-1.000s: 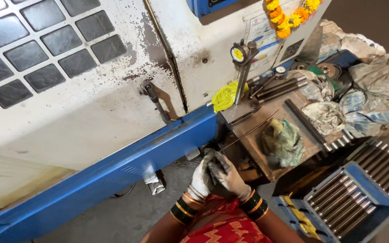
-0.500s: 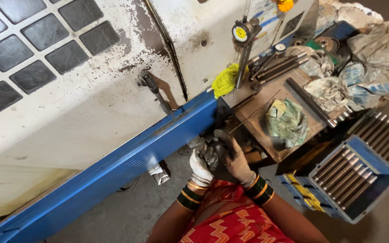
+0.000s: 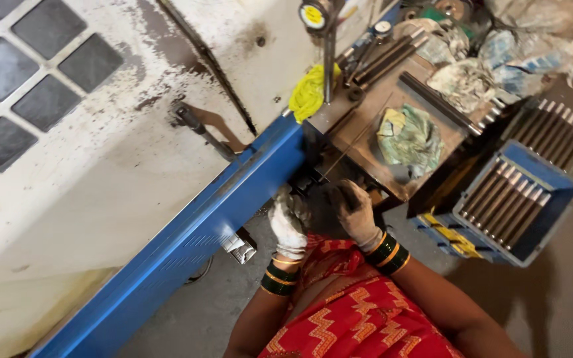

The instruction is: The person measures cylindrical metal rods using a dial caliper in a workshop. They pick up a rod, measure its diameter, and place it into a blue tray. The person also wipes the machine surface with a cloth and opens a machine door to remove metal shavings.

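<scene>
Grey concrete floor [image 3: 200,311] runs below a big white machine housing [image 3: 101,152] edged by a slanted blue rail [image 3: 187,238]. Just beside the rail's upper end, both gloved hands meet over a dark object [image 3: 325,211]. The left hand [image 3: 288,222] is curled, its fingers [image 3: 285,205] bent against the object's left side. The right hand [image 3: 356,213] wraps over the top and right side, fingers [image 3: 347,192] closed around it; what the object is cannot be made out. Green and gold bangles [image 3: 387,250] ring both wrists. Above the hands sits a brown work table [image 3: 366,126] with a crumpled greenish rag [image 3: 409,139] on it. A blue crate [image 3: 512,199] of metal rods [image 3: 505,199] stands to the right.
</scene>
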`<state>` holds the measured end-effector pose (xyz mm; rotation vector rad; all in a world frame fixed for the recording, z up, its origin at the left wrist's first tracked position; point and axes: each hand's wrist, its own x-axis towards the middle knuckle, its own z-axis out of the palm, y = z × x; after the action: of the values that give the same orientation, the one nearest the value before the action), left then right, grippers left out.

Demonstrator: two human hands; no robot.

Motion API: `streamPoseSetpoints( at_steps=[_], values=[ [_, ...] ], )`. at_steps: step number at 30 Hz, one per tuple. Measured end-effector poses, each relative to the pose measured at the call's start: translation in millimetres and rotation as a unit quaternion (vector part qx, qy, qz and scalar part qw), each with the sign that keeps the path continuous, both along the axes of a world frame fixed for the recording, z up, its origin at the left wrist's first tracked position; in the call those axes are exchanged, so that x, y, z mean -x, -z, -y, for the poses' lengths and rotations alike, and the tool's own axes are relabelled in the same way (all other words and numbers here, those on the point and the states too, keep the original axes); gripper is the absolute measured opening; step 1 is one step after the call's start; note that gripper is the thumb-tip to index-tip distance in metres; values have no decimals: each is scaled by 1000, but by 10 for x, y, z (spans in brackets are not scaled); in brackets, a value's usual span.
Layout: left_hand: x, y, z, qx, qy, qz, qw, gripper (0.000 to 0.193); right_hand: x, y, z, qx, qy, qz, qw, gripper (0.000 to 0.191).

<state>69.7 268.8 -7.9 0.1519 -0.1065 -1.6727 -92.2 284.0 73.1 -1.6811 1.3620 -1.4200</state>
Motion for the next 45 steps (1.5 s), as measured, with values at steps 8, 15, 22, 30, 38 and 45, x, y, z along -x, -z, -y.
streamPoseSetpoints(
  at_steps=[8,15,22,30,38,45],
  values=[
    [-268,-26,73,-13,-236,478,846,40,497,601,163,-39,43,-32,998,47],
    [-1003,22,419,59,-409,730,544,57,1475,1244,987,-402,139,-312,850,109],
    [-1294,-389,1065,-6,-434,697,571,58,2246,1217,1739,-511,137,-388,755,124],
    [-1455,-243,1837,-152,-453,457,750,66,2228,1906,1611,-342,76,-483,802,74],
    [-1455,-13,2089,-140,-511,578,621,70,1570,1942,1287,-86,-180,-299,933,53],
    [-1481,2,2135,-247,-514,646,508,84,1057,1310,2348,-53,-102,-428,896,52]
  ],
)
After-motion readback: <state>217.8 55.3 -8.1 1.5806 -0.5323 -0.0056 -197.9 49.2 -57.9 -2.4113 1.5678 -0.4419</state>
